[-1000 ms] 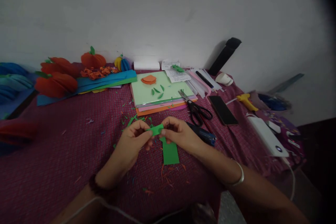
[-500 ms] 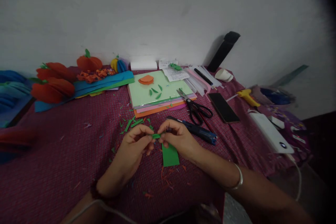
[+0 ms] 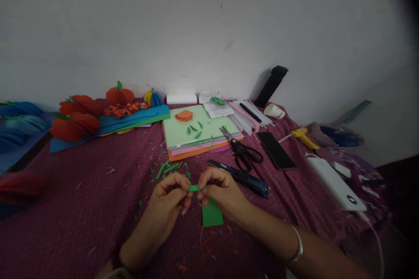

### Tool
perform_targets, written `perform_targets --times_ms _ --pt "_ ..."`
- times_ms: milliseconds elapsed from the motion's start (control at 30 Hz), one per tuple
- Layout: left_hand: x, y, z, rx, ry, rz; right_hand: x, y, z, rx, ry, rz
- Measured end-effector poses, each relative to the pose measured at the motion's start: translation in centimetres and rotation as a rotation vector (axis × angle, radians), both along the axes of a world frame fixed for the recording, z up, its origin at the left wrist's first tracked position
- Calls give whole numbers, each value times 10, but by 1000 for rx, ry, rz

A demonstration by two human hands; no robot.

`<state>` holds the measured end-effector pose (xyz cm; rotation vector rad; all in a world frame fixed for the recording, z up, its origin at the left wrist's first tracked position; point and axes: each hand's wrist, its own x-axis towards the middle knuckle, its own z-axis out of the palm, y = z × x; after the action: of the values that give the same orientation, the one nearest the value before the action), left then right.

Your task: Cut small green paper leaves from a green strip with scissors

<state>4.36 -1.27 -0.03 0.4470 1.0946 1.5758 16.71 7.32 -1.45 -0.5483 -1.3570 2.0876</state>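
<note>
Between my two hands is a small strip of green paper (image 3: 194, 188), pinched at its left end by my left hand (image 3: 170, 198) and at its right end by my right hand (image 3: 224, 192). Both hands are closed at the fingertips. A larger green paper piece (image 3: 212, 214) lies on the cloth just below my right hand. Green paper scraps (image 3: 166, 168) are scattered beyond my left hand. A blue and black cutter-like tool (image 3: 245, 178) and black-handled scissors (image 3: 242, 150) rest past my right hand.
A stack of coloured paper sheets (image 3: 183, 135) bears small green leaf shapes and an orange cut-out (image 3: 183, 115). Orange paper pumpkins (image 3: 75, 126) stand at left. To the right are a phone (image 3: 276, 150), a yellow glue gun (image 3: 305, 138) and a white power bank (image 3: 337, 183).
My head view has tilted up, so everything sits lower in the picture. Both hands still pinch the green strip, which now looks flatter and more squared.
</note>
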Motion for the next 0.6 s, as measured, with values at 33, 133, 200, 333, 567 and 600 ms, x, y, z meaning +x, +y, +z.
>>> perform_targets --times_ms 33,133,200,333,567,600 --pt "0 -1 0 0 0 -3 0 0 0 5 1 2" --pt "-2 -1 -2 30 5 -21 1 -1 -1 24 3 7" --pt "-3 -1 -5 43 22 -37 1 -1 -1 40 -4 9" --pt "-3 0 -13 11 179 -29 4 -1 2 91 -70 36" --pt "-5 -1 -12 92 667 9 4 1 3 30 -92 123" --pt "-5 -2 -11 107 726 -6 4 2 3 30 -124 137"
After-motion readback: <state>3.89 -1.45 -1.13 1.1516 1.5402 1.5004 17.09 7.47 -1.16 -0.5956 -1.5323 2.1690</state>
